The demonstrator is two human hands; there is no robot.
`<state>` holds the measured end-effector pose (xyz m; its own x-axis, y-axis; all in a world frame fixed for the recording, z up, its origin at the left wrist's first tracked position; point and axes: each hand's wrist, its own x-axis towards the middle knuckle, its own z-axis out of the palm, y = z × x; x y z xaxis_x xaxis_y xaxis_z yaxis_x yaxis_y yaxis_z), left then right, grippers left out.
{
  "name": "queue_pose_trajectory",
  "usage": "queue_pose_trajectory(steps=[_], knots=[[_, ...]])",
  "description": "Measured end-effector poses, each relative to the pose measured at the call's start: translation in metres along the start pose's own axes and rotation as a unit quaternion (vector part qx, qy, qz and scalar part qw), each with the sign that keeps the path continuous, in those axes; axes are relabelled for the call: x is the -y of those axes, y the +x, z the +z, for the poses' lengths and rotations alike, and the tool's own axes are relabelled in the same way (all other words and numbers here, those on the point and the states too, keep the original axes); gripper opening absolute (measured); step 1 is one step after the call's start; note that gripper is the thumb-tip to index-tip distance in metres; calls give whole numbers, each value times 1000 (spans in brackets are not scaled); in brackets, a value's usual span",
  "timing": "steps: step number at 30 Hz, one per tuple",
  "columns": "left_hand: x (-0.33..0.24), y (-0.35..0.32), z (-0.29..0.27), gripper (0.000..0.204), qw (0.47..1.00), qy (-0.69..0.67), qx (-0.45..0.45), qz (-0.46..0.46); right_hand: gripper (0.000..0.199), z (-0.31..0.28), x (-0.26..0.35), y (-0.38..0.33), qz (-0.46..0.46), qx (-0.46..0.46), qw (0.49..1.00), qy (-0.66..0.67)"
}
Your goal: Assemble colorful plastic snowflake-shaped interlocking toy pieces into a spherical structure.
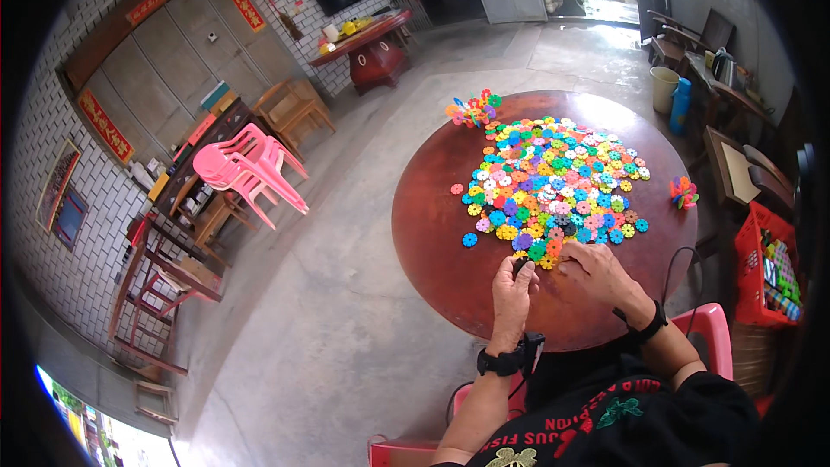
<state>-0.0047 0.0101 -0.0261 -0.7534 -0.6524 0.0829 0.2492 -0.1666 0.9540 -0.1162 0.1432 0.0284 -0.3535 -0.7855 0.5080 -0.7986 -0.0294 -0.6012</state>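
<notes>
A heap of colourful flower-shaped plastic pieces (553, 177) lies spread over the round brown table (441, 268). At the table's near edge my left hand (510, 294) is closed, with a small black flower-shaped piece (520, 265) pinched between thumb and fingers. My right hand (605, 275) is over the tabletop to its right, its fingers apart and bent toward the near end of the heap. Closest to those fingertips are an orange piece (554, 246) and a yellow piece (548, 262). Whether the fingertips touch them is hard to see.
Joined flower clusters stand at the table's far left (474, 110) and right edge (683, 193). A pink plastic chair (713, 337) is by my right arm. Beyond it sits a red crate (765, 268). Stacked pink chairs (246, 164) stand across the floor to the left.
</notes>
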Motion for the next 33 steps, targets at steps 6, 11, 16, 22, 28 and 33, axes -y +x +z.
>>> queue_pose_trajectory(steps=[6,11,16,22,28,33], knots=[[-5,1,2,15,1000,0,-9,-6,9,4,-6,2,-46,-42,998,-12],[8,12,-2,22,997,29,10,68,9,2,-4,4,80,-23,985,150],[-8,9,6,17,1000,13,24,3,7,5,-7,13,205,49,959,188],[-5,3,13,16,997,62,43,29,6,9,-9,4,221,13,941,258],[-6,1,12,17,993,86,67,41,8,6,-4,3,224,46,937,263],[-11,-1,15,19,995,64,69,35,7,0,-10,2,225,41,929,291]])
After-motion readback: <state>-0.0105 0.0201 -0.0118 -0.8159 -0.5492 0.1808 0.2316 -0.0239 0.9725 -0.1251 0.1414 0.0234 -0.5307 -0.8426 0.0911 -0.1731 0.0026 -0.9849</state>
